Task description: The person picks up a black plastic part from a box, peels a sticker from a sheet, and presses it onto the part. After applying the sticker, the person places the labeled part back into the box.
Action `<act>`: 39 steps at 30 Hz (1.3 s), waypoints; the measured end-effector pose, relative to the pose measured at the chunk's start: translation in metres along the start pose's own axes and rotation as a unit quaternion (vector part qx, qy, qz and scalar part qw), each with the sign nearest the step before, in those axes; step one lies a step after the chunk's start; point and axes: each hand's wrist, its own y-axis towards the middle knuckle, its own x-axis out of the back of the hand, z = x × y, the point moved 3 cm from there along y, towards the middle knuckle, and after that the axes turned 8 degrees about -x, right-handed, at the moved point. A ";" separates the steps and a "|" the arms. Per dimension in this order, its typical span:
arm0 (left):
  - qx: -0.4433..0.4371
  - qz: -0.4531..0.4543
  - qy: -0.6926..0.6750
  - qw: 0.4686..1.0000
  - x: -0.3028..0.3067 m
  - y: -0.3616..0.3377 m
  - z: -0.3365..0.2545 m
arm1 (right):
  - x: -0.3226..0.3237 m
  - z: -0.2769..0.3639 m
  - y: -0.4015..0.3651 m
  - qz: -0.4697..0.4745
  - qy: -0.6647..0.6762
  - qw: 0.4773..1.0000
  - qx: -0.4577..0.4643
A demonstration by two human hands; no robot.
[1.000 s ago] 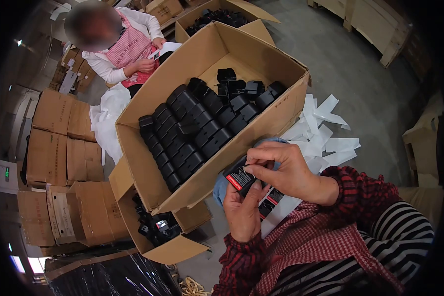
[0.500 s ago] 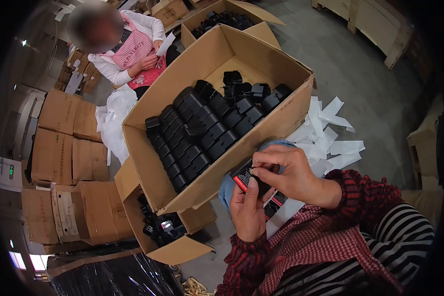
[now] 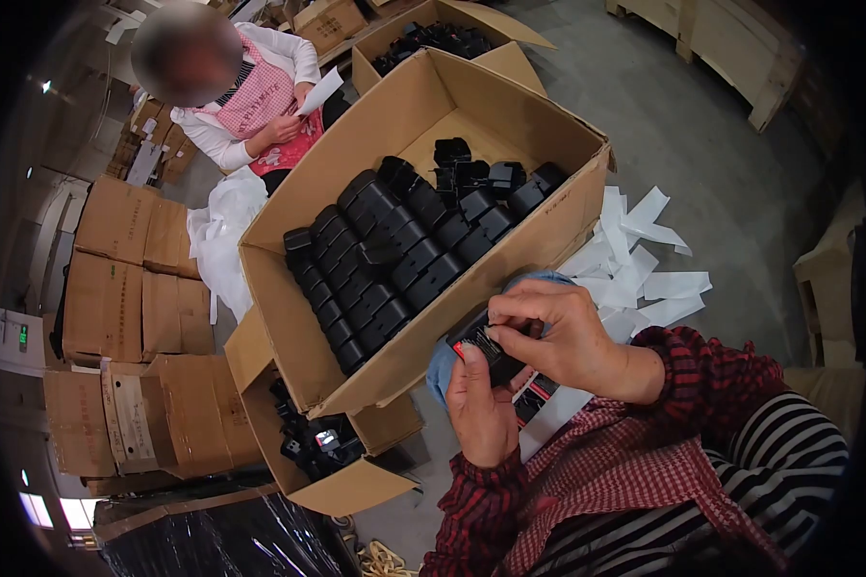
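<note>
My left hand (image 3: 483, 415) is wrapped around a small black plastic part (image 3: 502, 365), its thumb pressed on the red end of a black-and-red label (image 3: 473, 338). My right hand (image 3: 570, 337) is closed in a pinch at the label's upper edge, over the part. A white-backed sheet of labels (image 3: 554, 423) lies on my lap below both hands. Just beyond them, the big cardboard box (image 3: 366, 377) holds rows of black plastic parts (image 3: 394, 245). The far side of the held part is hidden.
White backing strips (image 3: 669, 287) lie at the right. A smaller carton (image 3: 342, 490) of black pieces stands at the lower left, and another carton (image 3: 515, 67) is behind. A person (image 3: 269, 96) sits across, holding white paper. Stacked boxes (image 3: 106, 303) line the left.
My left thumb has moved onto the label's red end, covering more of it. My right hand stays almost in place. The other person's white paper has shifted slightly.
</note>
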 end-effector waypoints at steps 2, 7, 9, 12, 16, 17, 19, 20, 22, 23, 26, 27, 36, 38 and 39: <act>-0.012 -0.016 -0.011 1.000 -0.004 0.000 -0.002 | 0.000 0.000 0.000 -0.001 -0.001 1.000 0.014; -0.042 -0.024 0.041 0.998 -0.001 0.003 0.001 | -0.001 0.000 0.000 0.011 -0.016 1.000 0.018; -0.065 -0.027 0.068 0.995 0.006 0.006 0.007 | -0.002 0.000 0.000 0.013 -0.023 0.999 0.027; -0.093 -0.029 0.074 0.993 0.017 0.011 0.018 | 0.001 -0.001 0.007 0.037 -0.038 0.998 0.023; -0.145 -0.050 0.184 0.971 0.022 0.009 0.029 | 0.010 0.012 0.013 0.106 -0.184 0.977 0.027; -0.171 -0.063 0.255 0.950 0.022 0.009 0.029 | 0.012 0.013 0.015 0.112 -0.242 0.964 0.011; -0.150 -0.109 0.197 0.963 0.024 0.010 0.014 | 0.031 -0.001 0.023 0.048 -0.307 0.950 0.023; -0.128 -0.151 0.140 0.970 0.028 0.011 0.008 | 0.043 -0.006 0.029 -0.020 -0.368 0.929 0.035; -0.127 -0.136 0.143 0.972 0.028 0.010 0.007 | 0.049 -0.009 0.034 0.029 -0.371 0.926 -0.058; -0.116 -0.118 0.134 0.977 0.023 0.009 0.008 | 0.039 -0.015 0.032 0.058 -0.241 0.968 -0.038; -0.099 -0.088 0.103 0.986 0.021 0.010 0.018 | 0.002 -0.026 0.017 0.108 -0.118 0.987 0.019; -0.096 -0.084 0.078 0.989 0.021 0.010 0.021 | -0.011 -0.032 0.013 0.087 -0.136 0.985 0.067; -0.116 -0.219 0.071 0.966 0.117 -0.014 -0.017 | 0.006 -0.057 0.009 0.139 -0.045 0.988 -0.047; -0.186 -0.352 0.053 0.916 0.163 -0.030 -0.057 | 0.035 -0.058 0.007 0.151 -0.065 0.984 -0.061; -0.249 -0.377 0.061 0.890 0.219 -0.037 -0.074 | 0.044 -0.061 0.002 0.152 -0.074 0.983 -0.071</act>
